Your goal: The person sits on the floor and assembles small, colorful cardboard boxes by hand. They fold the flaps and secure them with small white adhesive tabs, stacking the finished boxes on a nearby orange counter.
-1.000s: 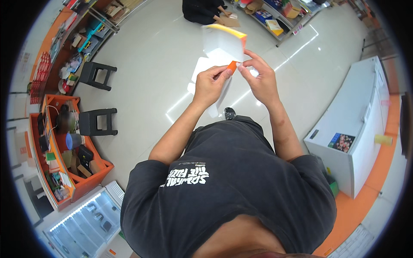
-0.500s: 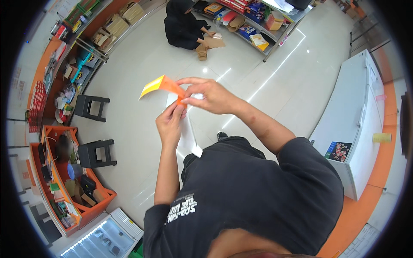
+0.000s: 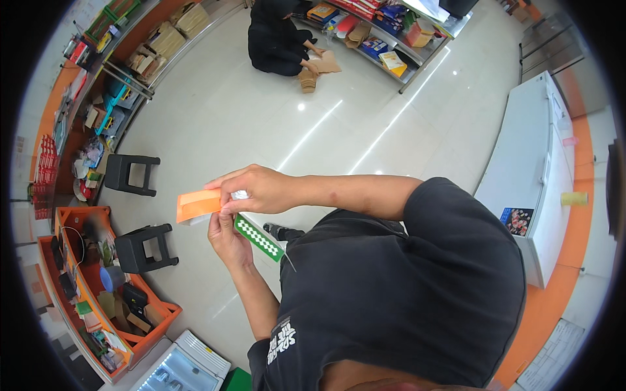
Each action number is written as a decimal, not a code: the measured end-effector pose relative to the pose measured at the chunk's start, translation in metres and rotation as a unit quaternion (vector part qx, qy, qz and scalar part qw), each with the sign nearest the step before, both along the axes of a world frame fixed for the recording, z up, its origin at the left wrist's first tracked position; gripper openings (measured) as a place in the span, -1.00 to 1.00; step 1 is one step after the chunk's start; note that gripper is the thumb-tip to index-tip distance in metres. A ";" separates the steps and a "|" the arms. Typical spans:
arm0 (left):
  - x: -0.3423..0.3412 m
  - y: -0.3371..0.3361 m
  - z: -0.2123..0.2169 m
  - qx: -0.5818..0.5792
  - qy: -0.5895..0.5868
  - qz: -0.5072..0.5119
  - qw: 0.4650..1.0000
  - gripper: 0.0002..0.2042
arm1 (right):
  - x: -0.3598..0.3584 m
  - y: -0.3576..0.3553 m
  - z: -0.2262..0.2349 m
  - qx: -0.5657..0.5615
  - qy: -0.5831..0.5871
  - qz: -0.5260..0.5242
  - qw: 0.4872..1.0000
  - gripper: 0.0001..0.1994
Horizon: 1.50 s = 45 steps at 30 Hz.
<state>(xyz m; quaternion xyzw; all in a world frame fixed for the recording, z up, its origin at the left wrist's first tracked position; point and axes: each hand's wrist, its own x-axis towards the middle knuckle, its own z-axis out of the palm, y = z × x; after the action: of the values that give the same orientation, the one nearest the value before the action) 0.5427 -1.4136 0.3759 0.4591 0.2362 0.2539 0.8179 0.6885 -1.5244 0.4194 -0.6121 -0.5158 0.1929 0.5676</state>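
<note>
Both hands meet in front of my body, at the left of the middle. My right hand is closed on an orange folded paper or card piece, its fingers pinching the right end. My left hand is just below, thumb and fingers closed at the same spot. From between the hands a green strip with a white pattern slants down toward my shirt. Whether it is one piece with the orange part is hidden by my fingers. A small silvery patch shows beside my right palm.
Two black stools stand at left, beside an orange open cabinet. A person in black crouches on the floor ahead with brown cardboard. Loaded metal shelves are beyond, and a white chest freezer is at right.
Both hands have moved left and nearer to me with the orange piece. Its yellow end and the long white side no longer show; the green patterned strip does.
</note>
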 end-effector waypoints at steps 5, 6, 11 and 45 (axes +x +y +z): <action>-0.051 0.108 0.009 0.012 -0.010 0.007 1.000 -0.45 | -0.058 0.094 0.019 -0.010 -0.158 0.003 0.987 -0.81; -0.058 0.129 0.014 0.016 -0.016 0.011 1.000 -0.45 | -0.061 0.115 0.019 0.023 -0.131 0.006 0.991 -0.80; -0.107 0.239 0.033 -0.089 -0.034 0.027 0.995 -0.49 | -0.032 0.217 0.004 -0.017 -0.037 -0.045 0.998 -0.76; -0.070 0.716 0.023 -0.003 0.092 0.331 0.939 -0.44 | -0.074 0.810 -0.067 0.118 -0.337 0.095 0.929 -0.80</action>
<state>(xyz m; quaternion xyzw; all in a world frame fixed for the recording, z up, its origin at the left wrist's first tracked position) 0.4722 -0.6971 0.3984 0.3736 0.4496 0.4664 0.6638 0.6146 -0.7147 0.3522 -0.5182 -0.7512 -0.0339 0.4073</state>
